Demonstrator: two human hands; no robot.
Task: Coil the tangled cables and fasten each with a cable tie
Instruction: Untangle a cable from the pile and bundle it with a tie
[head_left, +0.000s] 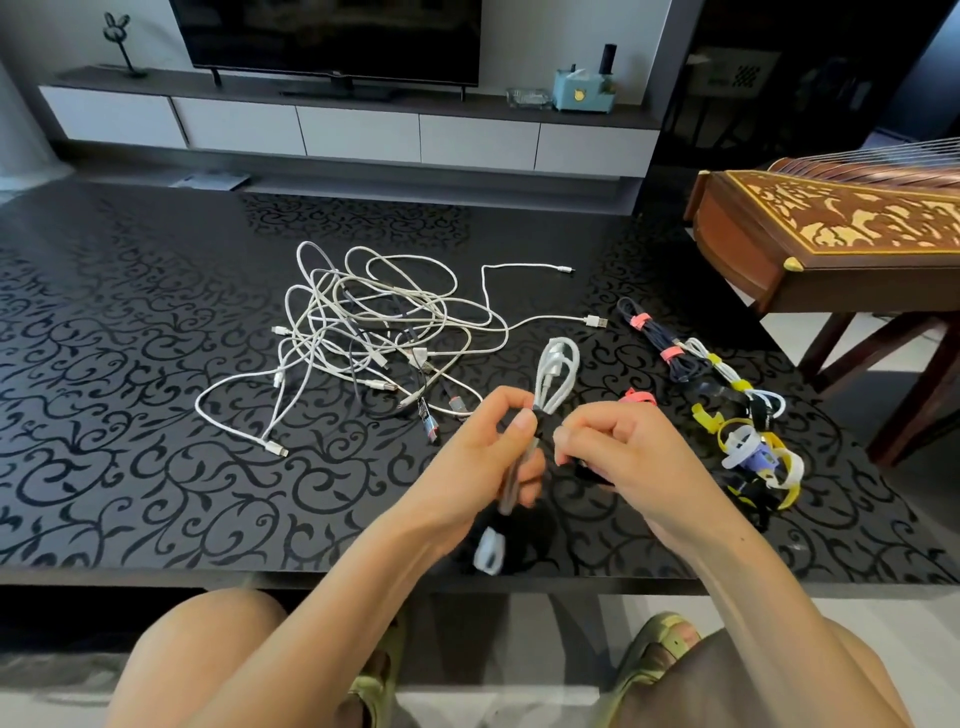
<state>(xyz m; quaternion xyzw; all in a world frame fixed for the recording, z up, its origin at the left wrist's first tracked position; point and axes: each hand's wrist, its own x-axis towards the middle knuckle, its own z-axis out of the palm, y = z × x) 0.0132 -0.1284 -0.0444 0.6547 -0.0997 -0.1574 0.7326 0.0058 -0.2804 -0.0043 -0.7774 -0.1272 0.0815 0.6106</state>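
**Q:** Operator, what are the hands doing?

**A:** I am seeing the left hand (498, 441) gripping a white coil (558, 374) at its waist, above the near part of the table (130, 415). The loops are standing up past the fingers, and blurred ends are hanging below. The right hand (618, 447) is pinching a black tie (543, 423) that is wrapping the coil just beside the left thumb.

**Q:** And the other cables?

**A:** I am finding the tangle (374, 322) lying loose mid-table, left of the hands. Two bundles (657, 332) are lying to the right, one dark with pink ties and one white with yellow ties, meeting end to end. Spare ties (753, 452) are lying heaped near the right wrist.

**Q:** Any containers?

**A:** A blue box (574, 88) is sitting on the far shelf (156, 85). A dark cylinder (608, 57) is rising at its right end, and I cannot tell whether it is inside or behind the box.
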